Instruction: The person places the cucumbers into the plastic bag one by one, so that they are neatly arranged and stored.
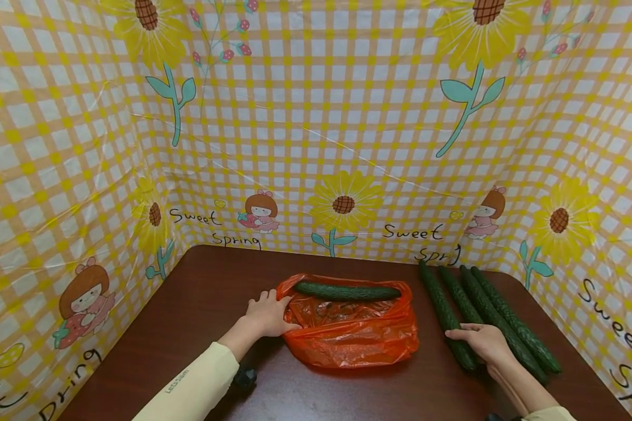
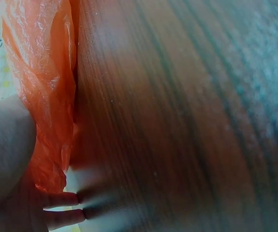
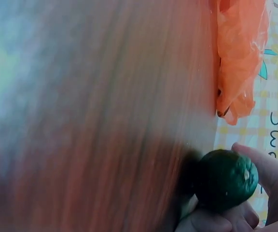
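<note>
An orange-red plastic bag (image 1: pixel 353 348) lies on the table with its mouth spread, and one cucumber (image 1: pixel 347 291) rests along the far side of its opening. At the bag's left rim, my left hand (image 1: pixel 267 314) holds the plastic between thumb and fingers; two straight fingers (image 2: pixel 64 217) show past the bag's end in the left wrist view. My right hand (image 1: pixel 483 342) grips the leftmost cucumber (image 1: pixel 439 298) of a row near its closer end, thumb on its left side. That cucumber's rounded end (image 3: pixel 226 180) shows between thumb and fingers in the right wrist view.
Several more cucumbers (image 1: pixel 516 316) lie side by side to the right of the held one. The dark brown wooden table (image 1: pixel 200 292) is enclosed by checked, flower-printed cloth walls (image 1: pixel 316 134) at the back and both sides.
</note>
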A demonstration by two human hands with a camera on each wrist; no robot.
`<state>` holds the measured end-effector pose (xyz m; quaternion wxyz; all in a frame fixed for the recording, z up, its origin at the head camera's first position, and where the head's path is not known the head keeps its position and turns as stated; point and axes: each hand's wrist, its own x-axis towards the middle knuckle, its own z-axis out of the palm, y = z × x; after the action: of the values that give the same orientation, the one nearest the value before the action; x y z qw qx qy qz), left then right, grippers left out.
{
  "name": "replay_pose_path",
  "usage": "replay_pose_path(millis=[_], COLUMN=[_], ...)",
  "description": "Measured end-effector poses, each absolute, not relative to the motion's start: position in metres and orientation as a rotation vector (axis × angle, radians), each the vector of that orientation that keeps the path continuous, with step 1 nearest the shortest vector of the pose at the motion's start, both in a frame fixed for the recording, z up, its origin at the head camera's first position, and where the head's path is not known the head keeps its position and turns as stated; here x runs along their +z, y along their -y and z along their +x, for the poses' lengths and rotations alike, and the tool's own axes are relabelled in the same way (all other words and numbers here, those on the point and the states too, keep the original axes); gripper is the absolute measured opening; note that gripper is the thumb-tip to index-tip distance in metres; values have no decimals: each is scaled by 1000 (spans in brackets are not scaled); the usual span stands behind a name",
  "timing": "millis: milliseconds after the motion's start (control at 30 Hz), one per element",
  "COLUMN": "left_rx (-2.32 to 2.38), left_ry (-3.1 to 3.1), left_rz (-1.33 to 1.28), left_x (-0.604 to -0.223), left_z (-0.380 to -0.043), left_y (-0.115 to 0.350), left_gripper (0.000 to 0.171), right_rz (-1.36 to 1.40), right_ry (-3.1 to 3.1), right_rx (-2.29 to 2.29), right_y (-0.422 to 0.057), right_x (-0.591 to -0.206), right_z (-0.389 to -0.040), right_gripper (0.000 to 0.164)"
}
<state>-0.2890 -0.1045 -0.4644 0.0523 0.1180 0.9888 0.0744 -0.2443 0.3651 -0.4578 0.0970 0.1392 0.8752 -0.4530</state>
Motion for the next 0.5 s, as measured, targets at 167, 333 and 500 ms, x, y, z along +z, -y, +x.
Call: replay_pose_path(millis=[167, 333, 500], left_rx=[225, 218, 217], left_ry=[-3000, -3001, -2999], left_rz=[356, 347, 351], left_x=[-464, -463, -463], left_z=[-289, -289, -288], left_y=[104, 104, 104], left_gripper=[86, 86, 85], right_rz=[406, 412, 421], right_ry=[-2600, -2628, -2640], right_rx=[-1328, -1353, -1371], right_y=[-365, -366, -367], right_x=[-460, -462, -464], right_z=[-245, -246, -246], right_gripper=[84, 78, 79])
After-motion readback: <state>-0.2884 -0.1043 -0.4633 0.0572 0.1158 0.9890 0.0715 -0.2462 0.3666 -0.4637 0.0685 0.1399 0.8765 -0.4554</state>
